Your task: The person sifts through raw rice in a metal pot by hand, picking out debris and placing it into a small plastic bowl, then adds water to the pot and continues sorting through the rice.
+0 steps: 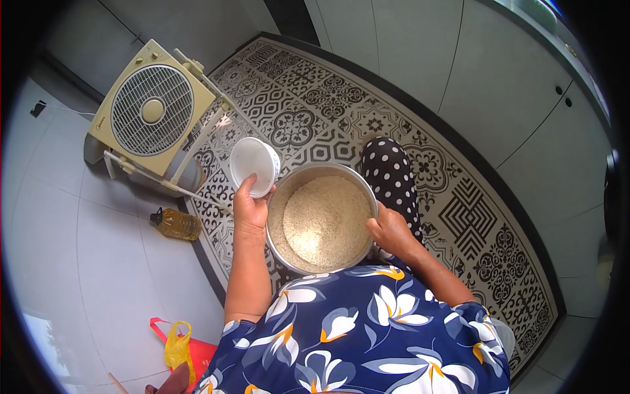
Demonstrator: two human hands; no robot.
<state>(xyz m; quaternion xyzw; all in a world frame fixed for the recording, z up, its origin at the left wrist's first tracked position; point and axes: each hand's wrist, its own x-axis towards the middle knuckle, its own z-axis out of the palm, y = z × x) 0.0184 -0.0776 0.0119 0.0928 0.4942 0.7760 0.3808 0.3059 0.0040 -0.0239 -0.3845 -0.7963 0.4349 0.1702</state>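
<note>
A wide metal pot [276,220] filled partway with pale rice grains [331,217] sits in front of my body, close to my lap. My left hand [251,205] grips a white bowl [251,159] by its near rim, thumb inside, just beyond the pot's upper left edge. The bowl is tilted toward me and its inside looks bare. On the pot's right side, my right hand [392,230] is closed around the rim, fingers partly hidden. My knee in polka-dot trousers [390,172] is beside the pot.
A cream box fan [152,110] stands at upper left beside a white tubular frame [197,148]. Below it lies a bottle of yellowish liquid [178,224]. Yellow [177,347] and red [202,358] plastic bags are at lower left. Cabinets [420,46] line the patterned floor mat [328,92].
</note>
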